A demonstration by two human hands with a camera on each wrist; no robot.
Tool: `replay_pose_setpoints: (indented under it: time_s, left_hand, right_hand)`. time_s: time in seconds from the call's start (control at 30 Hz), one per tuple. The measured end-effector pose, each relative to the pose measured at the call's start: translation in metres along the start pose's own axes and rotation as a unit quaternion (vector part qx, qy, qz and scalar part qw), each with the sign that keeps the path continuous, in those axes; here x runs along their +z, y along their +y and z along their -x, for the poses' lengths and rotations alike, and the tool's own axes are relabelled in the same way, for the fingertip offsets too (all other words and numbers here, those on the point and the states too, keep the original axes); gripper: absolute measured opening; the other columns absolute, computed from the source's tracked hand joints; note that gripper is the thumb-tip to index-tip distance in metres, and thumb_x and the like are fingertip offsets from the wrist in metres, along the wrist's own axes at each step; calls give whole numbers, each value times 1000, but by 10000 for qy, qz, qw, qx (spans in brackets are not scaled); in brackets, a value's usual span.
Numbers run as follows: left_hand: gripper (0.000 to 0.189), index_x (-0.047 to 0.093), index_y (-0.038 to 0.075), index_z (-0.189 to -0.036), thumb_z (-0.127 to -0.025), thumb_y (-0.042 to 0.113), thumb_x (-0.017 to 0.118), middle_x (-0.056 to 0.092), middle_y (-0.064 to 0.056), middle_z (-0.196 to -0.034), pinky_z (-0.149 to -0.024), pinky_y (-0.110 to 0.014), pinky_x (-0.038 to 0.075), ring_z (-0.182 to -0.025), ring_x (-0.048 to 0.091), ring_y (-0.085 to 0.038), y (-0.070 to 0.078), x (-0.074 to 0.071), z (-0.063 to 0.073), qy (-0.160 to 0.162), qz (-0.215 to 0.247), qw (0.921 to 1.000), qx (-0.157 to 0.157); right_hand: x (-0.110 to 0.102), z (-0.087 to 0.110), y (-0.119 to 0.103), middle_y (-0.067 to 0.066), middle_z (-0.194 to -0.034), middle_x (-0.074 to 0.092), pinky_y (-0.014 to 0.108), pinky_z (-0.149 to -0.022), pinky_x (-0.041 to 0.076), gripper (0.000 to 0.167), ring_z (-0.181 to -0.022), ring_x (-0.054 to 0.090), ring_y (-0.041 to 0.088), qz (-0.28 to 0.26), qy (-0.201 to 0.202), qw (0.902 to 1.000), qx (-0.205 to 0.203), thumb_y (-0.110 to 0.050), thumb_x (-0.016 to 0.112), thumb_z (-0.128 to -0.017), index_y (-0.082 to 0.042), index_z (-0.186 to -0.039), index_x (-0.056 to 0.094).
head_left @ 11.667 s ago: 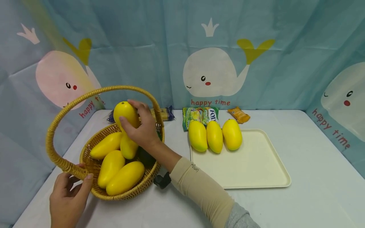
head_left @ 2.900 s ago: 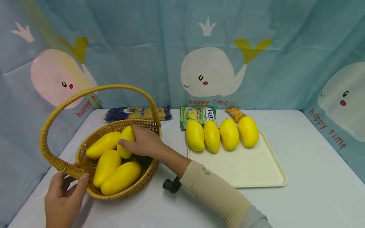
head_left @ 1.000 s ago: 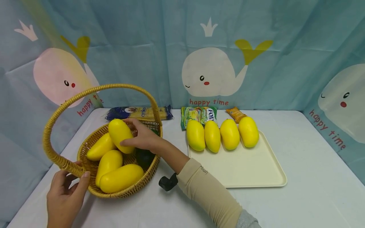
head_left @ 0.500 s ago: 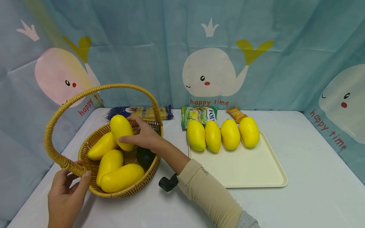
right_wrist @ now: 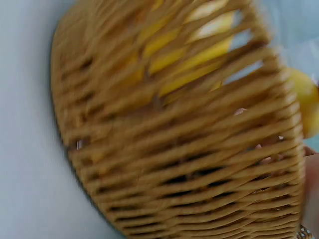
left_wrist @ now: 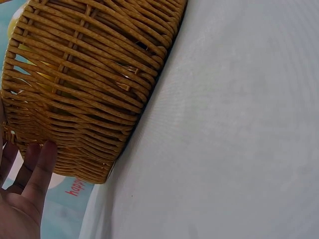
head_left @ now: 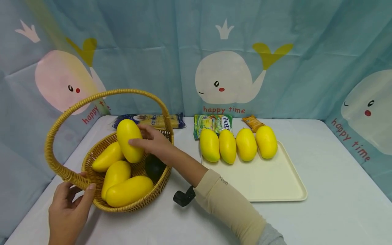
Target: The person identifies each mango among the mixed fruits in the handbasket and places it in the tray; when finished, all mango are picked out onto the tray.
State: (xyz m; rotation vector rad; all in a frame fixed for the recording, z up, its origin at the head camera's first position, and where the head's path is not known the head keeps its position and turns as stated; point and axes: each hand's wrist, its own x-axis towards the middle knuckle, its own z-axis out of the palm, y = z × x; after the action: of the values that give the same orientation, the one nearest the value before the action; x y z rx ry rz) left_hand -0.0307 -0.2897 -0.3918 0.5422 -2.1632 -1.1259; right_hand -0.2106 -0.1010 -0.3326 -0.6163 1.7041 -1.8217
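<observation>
My right hand [head_left: 156,143] holds a yellow mango [head_left: 128,141] upright above the far side of the wicker basket [head_left: 153,194]. Its thumb presses the front of the mango, and its other fingers are mostly hidden behind. My left hand [head_left: 70,207] grips the basket rim at the foot of the handle. In the left wrist view the fingers of the left hand [left_wrist: 30,184] lie against the woven wall. Three more mangoes [head_left: 130,191] and a dark green fruit [head_left: 154,167] are inside the basket. The blurred right wrist view shows mostly the basket wall [right_wrist: 174,149].
Several mangoes [head_left: 227,146] stand in a row along the back of a cream tray [head_left: 260,183]. Behind lie a green candy bag [head_left: 211,122], a small orange packet [head_left: 252,123] and a blue-and-yellow pasta pack [head_left: 147,120]. A black camera mount [head_left: 183,197] sticks out below the right wrist.
Since about three seconds ago my right hand has lifted the mango out from among the others, tilting it upright. Compared with the oldest frame, one more mango stands on the tray. The left hand stays put.
</observation>
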Motion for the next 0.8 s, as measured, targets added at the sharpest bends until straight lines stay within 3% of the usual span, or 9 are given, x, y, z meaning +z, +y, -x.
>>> replay_pose_setpoints:
  time_s: [0.1,0.17,0.43,0.8]
  left_hand:
    - [44,56,6,-135,-93,4,69,50,10,-121,-76,0,46,-103,55,0,0,-1,1,23,-29,10000,-40]
    - [44,56,6,-136,-93,4,69,51,9,-121,-76,0,46,-103,55,0,1,-2,1,44,-45,10000,-41]
    - [45,55,5,-136,-93,2,69,50,11,-122,-76,0,45,-104,54,-1,-2,0,0,37,-4,9999,-144]
    - [46,55,4,-135,-92,0,69,49,15,-120,-76,0,46,-102,54,0,-1,3,0,28,9,10000,-77]
  right_hand:
    - [1,5,-6,-2,-123,58,34,-91,56,59,-104,61,14,-943,-157,9950,300,-23,65,-98,-16,-152,40]
    - [1,10,-10,1,-121,58,37,-92,56,57,-103,61,17,-1237,-198,9912,426,-22,63,-99,-13,-151,40]
    - [-4,30,-12,5,-119,62,41,-93,57,51,-104,64,21,-1464,-29,9870,660,-16,67,-97,-12,-143,46]
    - [-16,67,-12,4,-126,63,37,-98,54,45,-111,63,21,-1419,43,9898,107,-13,67,-94,-12,-137,53]
